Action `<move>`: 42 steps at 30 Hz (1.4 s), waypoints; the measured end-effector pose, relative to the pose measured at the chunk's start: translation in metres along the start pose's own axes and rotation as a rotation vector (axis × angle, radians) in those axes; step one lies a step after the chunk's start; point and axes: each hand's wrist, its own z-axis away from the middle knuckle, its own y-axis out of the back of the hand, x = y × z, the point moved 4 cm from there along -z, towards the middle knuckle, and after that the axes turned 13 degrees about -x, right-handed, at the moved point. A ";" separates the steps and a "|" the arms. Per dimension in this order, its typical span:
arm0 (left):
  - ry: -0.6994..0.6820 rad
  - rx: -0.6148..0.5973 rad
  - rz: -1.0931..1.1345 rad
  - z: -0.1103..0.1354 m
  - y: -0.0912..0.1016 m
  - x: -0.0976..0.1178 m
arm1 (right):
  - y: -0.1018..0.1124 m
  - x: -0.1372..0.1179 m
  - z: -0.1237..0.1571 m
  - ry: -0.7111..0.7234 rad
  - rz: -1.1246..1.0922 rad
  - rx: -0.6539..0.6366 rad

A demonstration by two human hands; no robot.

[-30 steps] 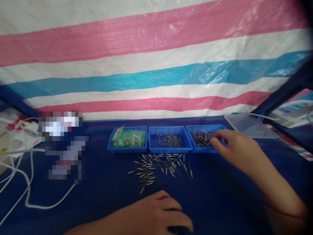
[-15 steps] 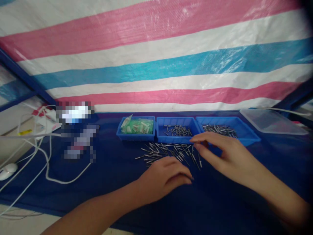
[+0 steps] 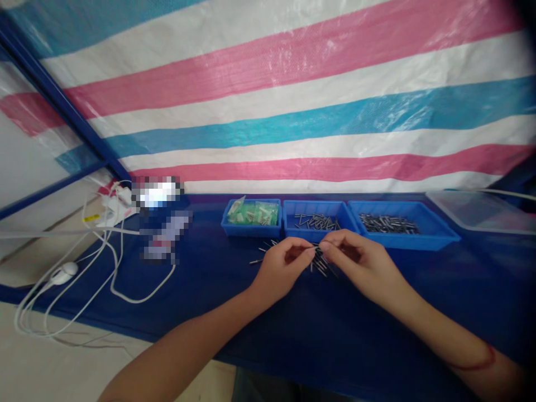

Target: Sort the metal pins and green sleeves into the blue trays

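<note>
My left hand (image 3: 282,268) and my right hand (image 3: 355,262) meet fingertip to fingertip above a loose pile of small metal pins (image 3: 268,248) on the dark blue table (image 3: 335,324). Both hands pinch something tiny between thumb and forefinger; it looks like a pin, but I cannot make it out. Just behind them stand three blue trays in a row: the left tray (image 3: 251,216) holds green and white plastic parts, the middle tray (image 3: 318,223) holds a few metal pins, the right tray (image 3: 402,229) holds many dark pins.
A clear plastic lid (image 3: 481,212) lies at the far right. White cables (image 3: 104,273) and a white mouse-like object (image 3: 62,272) lie at the left table edge. A striped pink, white and blue tarpaulin (image 3: 293,100) hangs behind the table.
My right hand came from the right tray to the pile. My left hand rose from the table's front edge to meet it. Both now pinch together; the view has shifted left.
</note>
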 end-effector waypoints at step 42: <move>-0.245 -0.352 -1.269 -0.005 -0.006 -0.002 | 0.099 0.002 -0.006 -0.019 0.867 0.297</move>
